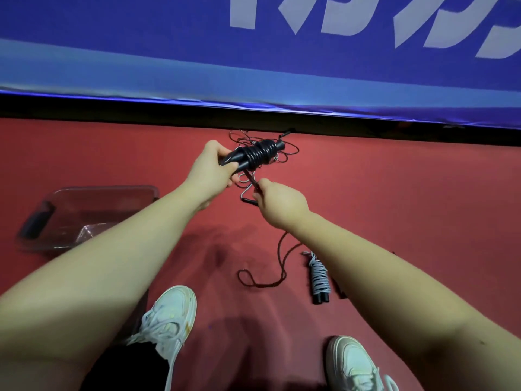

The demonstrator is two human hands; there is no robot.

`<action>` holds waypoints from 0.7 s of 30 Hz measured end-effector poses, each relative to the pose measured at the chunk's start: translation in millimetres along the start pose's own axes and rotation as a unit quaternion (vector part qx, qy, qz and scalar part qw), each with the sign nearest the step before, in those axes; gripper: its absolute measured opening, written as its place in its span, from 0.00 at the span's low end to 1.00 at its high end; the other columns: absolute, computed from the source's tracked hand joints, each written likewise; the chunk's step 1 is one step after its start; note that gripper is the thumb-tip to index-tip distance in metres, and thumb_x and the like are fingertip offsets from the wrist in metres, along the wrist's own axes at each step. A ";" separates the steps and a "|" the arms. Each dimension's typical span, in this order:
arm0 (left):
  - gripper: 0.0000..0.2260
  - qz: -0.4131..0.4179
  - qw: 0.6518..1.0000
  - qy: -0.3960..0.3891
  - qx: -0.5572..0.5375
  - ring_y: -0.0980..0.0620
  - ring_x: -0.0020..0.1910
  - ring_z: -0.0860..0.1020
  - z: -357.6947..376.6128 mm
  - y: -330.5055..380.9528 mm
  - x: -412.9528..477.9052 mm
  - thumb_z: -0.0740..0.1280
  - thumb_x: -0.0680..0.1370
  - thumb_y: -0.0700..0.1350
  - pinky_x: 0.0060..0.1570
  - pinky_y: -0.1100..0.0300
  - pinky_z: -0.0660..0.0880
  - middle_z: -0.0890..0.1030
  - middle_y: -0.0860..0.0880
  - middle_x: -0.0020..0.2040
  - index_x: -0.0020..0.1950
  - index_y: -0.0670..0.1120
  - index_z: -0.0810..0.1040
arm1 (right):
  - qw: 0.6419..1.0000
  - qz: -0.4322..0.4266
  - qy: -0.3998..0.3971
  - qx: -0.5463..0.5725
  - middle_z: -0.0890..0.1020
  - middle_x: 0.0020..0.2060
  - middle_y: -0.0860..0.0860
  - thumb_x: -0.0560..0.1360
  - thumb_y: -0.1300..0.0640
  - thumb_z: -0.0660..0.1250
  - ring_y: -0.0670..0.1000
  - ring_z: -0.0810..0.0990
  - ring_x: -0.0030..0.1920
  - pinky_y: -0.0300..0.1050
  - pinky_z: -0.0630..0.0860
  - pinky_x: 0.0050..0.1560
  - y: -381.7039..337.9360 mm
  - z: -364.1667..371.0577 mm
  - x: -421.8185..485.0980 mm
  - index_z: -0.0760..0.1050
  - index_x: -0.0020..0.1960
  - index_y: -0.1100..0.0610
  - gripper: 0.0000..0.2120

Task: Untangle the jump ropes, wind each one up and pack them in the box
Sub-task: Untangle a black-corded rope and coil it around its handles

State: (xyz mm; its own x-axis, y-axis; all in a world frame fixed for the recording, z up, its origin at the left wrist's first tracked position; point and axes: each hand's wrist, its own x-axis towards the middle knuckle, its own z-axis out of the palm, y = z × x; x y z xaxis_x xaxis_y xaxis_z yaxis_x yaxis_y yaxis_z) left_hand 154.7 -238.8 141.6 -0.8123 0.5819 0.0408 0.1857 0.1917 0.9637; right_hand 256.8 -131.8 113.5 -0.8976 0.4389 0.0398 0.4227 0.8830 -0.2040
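A clear plastic box [93,190] with a dark grip is noted on the red floor [394,193], well to the left of the left fingers and apart from them. The left hand [210,169] is found with its fingers curled round the near ends of the black handles [234,159]. A black rope bundle [259,155] is wound tight about those handles just beyond the fingertips. From the bundle a dark braided cord [251,180] is led down to the right hand [282,206], where it is pinched at the fingertips. How the remaining fingers lie cannot be told. Cord of the same braid is seen looped on the floor below that hand. A thin tangled rope [284,149] is observed on the floor beyond the bundle. A wound grey rope [318,275] is recorded on the floor below and to the right of the right fingers, untouched.
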 end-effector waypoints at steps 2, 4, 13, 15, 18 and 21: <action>0.08 0.010 0.999 0.020 0.047 0.55 0.28 0.73 -0.5 -3.9 2.0 0.60 0.79 0.34 0.29 0.66 0.69 0.75 0.46 0.37 0.47 0.46 0.65 | 0.998 -0.025 0.025 -0.047 0.78 0.52 0.57 0.82 0.52 0.52 0.61 0.77 0.51 0.47 0.65 0.40 -5.0 -4.2 -4.4 0.67 0.58 0.60 0.13; 0.06 0.015 0.995 0.031 0.097 0.55 0.28 0.72 1.4 -5.8 2.7 0.60 0.79 0.36 0.30 0.64 0.69 0.76 0.46 0.38 0.50 0.44 0.64 | 0.994 -0.050 0.037 -0.092 0.78 0.53 0.56 0.82 0.52 0.51 0.61 0.78 0.50 0.47 0.65 0.38 -9.7 -7.3 -8.2 0.68 0.59 0.59 0.14; 0.06 0.061 0.958 -0.038 0.279 0.47 0.35 0.74 -2.2 -18.7 3.3 0.62 0.79 0.38 0.37 0.58 0.63 0.78 0.42 0.42 0.49 0.45 0.64 | 0.955 -0.177 0.108 -0.214 0.78 0.52 0.52 0.81 0.51 0.56 0.57 0.78 0.52 0.46 0.62 0.37 -19.1 -44.8 -9.6 0.74 0.60 0.55 0.13; 0.07 0.084 0.948 -0.093 0.293 0.50 0.32 0.73 -6.2 -17.0 -0.7 0.62 0.79 0.38 0.35 0.58 0.64 0.77 0.47 0.36 0.48 0.45 0.64 | 0.961 -0.180 0.085 -0.192 0.77 0.51 0.51 0.78 0.48 0.60 0.55 0.77 0.53 0.45 0.64 0.38 -12.2 -56.0 -2.1 0.76 0.58 0.52 0.13; 0.09 0.110 0.924 -0.203 0.304 0.54 0.30 0.72 -12.2 -11.7 -8.1 0.63 0.79 0.38 0.36 0.58 0.67 0.77 0.50 0.32 0.45 0.48 0.65 | 0.969 -0.191 0.026 -0.157 0.77 0.53 0.49 0.74 0.43 0.64 0.53 0.76 0.55 0.44 0.64 0.38 0.8 -69.6 5.0 0.77 0.55 0.51 0.15; 0.10 0.109 0.891 -0.311 0.312 0.61 0.25 0.70 -10.2 -5.3 -18.1 0.64 0.79 0.39 0.32 0.65 0.67 0.77 0.52 0.31 0.43 0.50 0.65 | 0.960 -0.226 -0.019 -0.166 0.79 0.49 0.50 0.70 0.37 0.66 0.52 0.76 0.51 0.43 0.63 0.38 10.2 -78.3 6.3 0.77 0.51 0.52 0.20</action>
State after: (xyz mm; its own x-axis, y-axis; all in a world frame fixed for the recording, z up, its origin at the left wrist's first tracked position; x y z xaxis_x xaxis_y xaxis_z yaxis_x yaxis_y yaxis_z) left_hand 162.8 -258.4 138.4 -0.2913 0.9475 -0.1317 0.7310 0.3092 0.6083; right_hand 265.3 -107.0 188.3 -0.9999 -0.0021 0.0132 -0.0001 0.9890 0.1477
